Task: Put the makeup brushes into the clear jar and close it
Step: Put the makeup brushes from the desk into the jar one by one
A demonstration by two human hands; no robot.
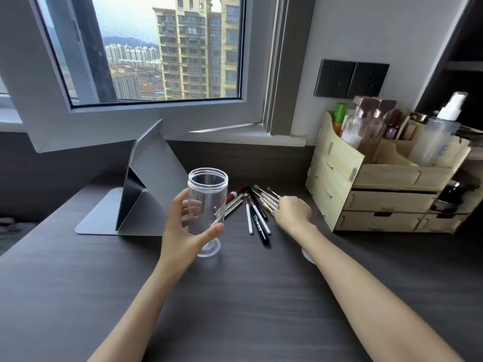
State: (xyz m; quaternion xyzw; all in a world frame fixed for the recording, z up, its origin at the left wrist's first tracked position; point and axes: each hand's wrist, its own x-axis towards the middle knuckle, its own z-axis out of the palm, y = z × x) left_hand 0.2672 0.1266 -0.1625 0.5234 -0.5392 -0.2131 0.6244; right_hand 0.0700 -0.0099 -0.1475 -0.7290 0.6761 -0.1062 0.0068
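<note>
My left hand (185,231) grips the clear jar (207,194), which is upright, open at the top and empty, its base at or just above the desk. Several makeup brushes (257,212) with black, white and silver handles lie fanned on the dark desk just right of the jar. My right hand (292,211) rests on the right side of the pile, fingers curled over several silver-handled brushes that lie on the desk. A clear round piece, probably the lid (308,257), shows partly from under my right forearm.
A wooden organiser (379,194) with drawers, bottles and cosmetics stands at the right, close to my right hand. A grey folding stand (141,194) sits left of the jar. Behind are the window sill and wall sockets (350,78).
</note>
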